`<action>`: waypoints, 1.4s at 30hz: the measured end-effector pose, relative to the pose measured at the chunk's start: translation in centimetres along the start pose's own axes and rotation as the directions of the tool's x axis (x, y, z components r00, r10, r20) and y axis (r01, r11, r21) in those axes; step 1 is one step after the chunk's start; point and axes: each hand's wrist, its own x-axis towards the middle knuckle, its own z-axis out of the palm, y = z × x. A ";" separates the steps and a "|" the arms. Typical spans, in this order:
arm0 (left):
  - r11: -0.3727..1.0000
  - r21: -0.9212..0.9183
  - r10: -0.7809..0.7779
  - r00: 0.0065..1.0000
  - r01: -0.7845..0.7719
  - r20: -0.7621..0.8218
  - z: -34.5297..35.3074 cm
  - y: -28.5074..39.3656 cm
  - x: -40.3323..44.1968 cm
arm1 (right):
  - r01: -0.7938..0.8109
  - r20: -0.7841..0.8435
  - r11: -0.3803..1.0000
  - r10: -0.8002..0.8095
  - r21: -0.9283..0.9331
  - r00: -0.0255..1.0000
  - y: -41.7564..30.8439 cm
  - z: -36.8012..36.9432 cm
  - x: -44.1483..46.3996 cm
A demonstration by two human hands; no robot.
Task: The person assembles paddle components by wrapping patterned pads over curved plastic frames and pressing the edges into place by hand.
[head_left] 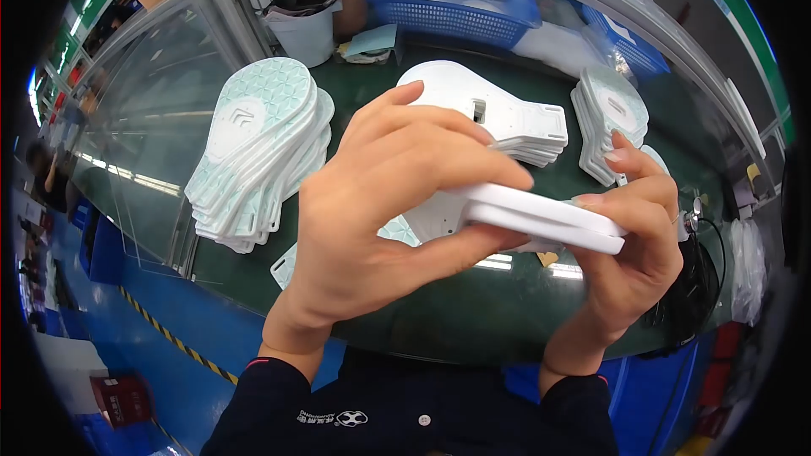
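Note:
Between my two hands, above the green table, is a white plastic part (pixel 541 221) seen edge-on, with a seam running along its side. My left hand (pixel 397 194) grips its left end, thumb below and fingers above. At its right end my right hand (pixel 629 232) pinches it, with the index finger raised. Behind my left hand lies a stack of white paddle-shaped parts (pixel 448 80) with a rectangular slot. A tall stack of green-patterned panels (pixel 262 105) stands to the left. Another patterned stack (pixel 612 105) sits at the back right.
A blue basket (pixel 452 8) and a white bin (pixel 306 34) stand at the back of the green table (pixel 405 321). Metal frame posts (pixel 207 8) rise at the back left. A black cable (pixel 718 245) and dark bag-like item (pixel 688 295) lie at the right edge.

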 end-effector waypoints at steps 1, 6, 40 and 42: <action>0.999 0.006 0.054 0.998 -0.054 0.029 -0.2 -0.2 -0.1 | -0.004 -0.001 1.000 0.004 0.009 1.000 0.0 0.0 0.0; 0.974 0.107 0.204 0.979 -0.201 -0.022 -0.3 -0.1 -0.4 | -0.014 -0.004 0.999 0.014 0.040 1.000 -0.4 0.4 0.1; 0.895 0.386 0.236 0.972 -0.225 0.019 2.0 -0.5 -0.3 | -0.552 -0.410 0.190 0.487 -0.812 0.771 6.6 -7.2 -14.9; 0.901 0.362 0.246 0.969 -0.241 0.031 2.2 -0.2 -0.4 | -0.702 -0.431 0.140 0.701 -0.698 0.568 6.9 -7.7 -15.7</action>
